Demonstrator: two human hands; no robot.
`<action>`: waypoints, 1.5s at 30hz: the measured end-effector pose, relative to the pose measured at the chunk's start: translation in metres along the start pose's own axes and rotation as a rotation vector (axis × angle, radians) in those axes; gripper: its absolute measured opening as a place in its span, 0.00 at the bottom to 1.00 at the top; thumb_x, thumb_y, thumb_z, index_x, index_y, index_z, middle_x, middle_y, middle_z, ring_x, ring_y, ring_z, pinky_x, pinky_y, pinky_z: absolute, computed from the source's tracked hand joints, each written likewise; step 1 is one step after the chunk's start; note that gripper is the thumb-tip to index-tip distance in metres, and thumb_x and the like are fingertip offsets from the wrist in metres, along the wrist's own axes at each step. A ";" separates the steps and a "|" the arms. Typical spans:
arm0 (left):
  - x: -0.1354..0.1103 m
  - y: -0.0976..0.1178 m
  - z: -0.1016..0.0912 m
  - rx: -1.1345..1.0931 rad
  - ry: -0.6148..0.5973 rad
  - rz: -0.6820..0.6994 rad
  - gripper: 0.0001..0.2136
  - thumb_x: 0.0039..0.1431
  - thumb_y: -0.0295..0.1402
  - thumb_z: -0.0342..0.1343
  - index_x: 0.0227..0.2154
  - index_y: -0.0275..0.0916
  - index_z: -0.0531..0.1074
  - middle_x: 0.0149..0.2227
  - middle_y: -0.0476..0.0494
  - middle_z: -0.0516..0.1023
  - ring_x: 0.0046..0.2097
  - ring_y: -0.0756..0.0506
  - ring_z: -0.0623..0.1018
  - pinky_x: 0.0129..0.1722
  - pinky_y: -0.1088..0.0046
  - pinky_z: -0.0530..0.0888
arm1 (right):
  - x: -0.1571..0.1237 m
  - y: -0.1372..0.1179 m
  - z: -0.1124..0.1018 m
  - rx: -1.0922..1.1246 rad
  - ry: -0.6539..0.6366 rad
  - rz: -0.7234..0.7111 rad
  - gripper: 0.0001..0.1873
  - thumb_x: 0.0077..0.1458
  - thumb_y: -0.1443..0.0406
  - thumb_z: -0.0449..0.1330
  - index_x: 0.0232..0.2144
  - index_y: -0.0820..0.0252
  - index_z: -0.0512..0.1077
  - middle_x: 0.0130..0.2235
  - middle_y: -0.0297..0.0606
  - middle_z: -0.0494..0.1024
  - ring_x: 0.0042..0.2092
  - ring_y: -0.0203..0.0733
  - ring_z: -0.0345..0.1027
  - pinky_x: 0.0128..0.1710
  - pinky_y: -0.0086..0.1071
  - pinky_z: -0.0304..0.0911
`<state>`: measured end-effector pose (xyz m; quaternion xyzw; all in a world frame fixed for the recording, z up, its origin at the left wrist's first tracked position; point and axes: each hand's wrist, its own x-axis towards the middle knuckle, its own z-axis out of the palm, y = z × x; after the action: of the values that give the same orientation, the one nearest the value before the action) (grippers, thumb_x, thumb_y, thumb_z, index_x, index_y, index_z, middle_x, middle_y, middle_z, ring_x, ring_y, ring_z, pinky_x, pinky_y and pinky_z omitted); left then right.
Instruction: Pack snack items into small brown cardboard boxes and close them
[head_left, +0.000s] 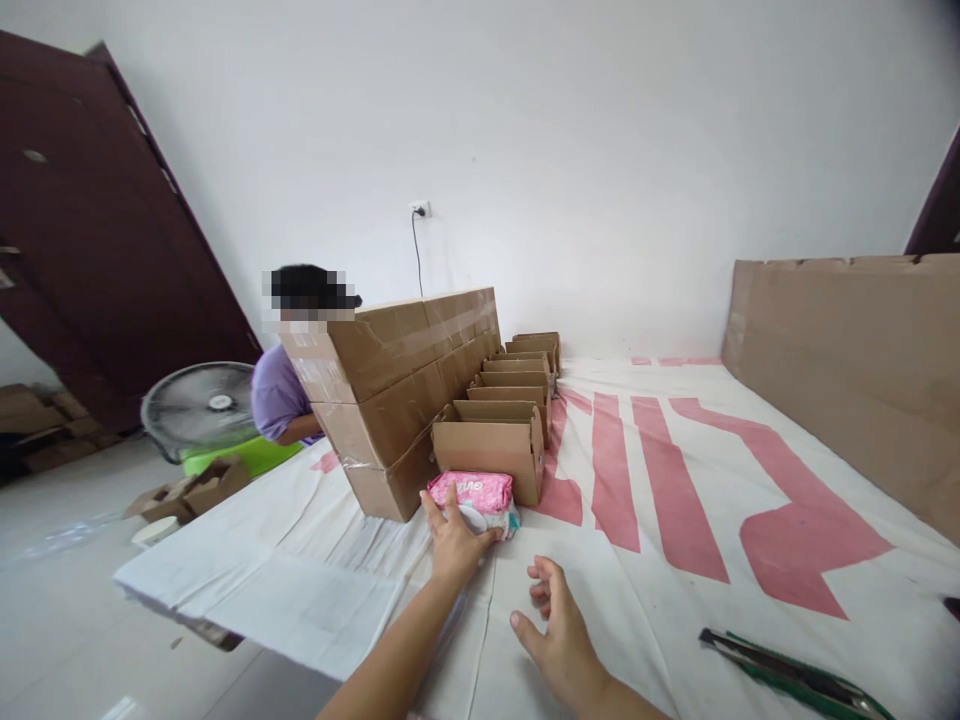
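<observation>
A pink soft pack of wipes (484, 490) with a white round lid and teal at its side lies on the cloth. My left hand (456, 545) spans its near side, thumb at the right and fingers at the left, gripping it. To the right, my right hand (559, 635) is raised a little with thumb and fingers apart, holding nothing. Right behind the pack stands an open cardboard box (487, 445); its inside is hidden from me. Several more open boxes (517, 378) line up behind it toward the wall.
Taped cartons (390, 385) are stacked left of the open boxes. A green utility knife (795, 675) lies at the front right of the cloth-covered table (300, 580). A large cardboard sheet (847, 370) stands at the right. Beyond the cartons are a person in purple (279, 395) and a fan (202, 405).
</observation>
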<state>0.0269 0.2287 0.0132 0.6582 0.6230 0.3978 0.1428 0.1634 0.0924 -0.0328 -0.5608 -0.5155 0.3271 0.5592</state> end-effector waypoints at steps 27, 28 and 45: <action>-0.007 -0.008 0.014 0.211 0.197 0.153 0.45 0.47 0.44 0.63 0.66 0.42 0.49 0.70 0.31 0.35 0.69 0.25 0.42 0.63 0.42 0.50 | -0.001 0.000 0.000 -0.006 0.041 -0.021 0.26 0.43 0.67 0.59 0.49 0.56 0.65 0.47 0.42 0.75 0.42 0.44 0.70 0.42 0.36 0.67; -0.008 -0.007 0.015 0.248 0.215 0.160 0.43 0.49 0.45 0.62 0.66 0.42 0.51 0.69 0.30 0.40 0.68 0.25 0.43 0.63 0.42 0.51 | -0.001 0.000 0.000 -0.007 0.041 -0.018 0.26 0.43 0.67 0.59 0.49 0.56 0.65 0.47 0.42 0.75 0.42 0.44 0.70 0.42 0.36 0.67; -0.005 -0.018 0.021 0.152 0.162 0.360 0.24 0.57 0.32 0.54 0.57 0.37 0.60 0.42 0.40 0.65 0.46 0.38 0.71 0.49 0.55 0.71 | -0.002 -0.004 -0.001 -0.023 0.019 -0.021 0.25 0.44 0.67 0.59 0.47 0.56 0.65 0.46 0.41 0.75 0.42 0.45 0.70 0.42 0.38 0.66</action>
<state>0.0300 0.2338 -0.0143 0.7336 0.5331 0.4203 -0.0312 0.1627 0.0896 -0.0291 -0.5648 -0.5199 0.3100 0.5609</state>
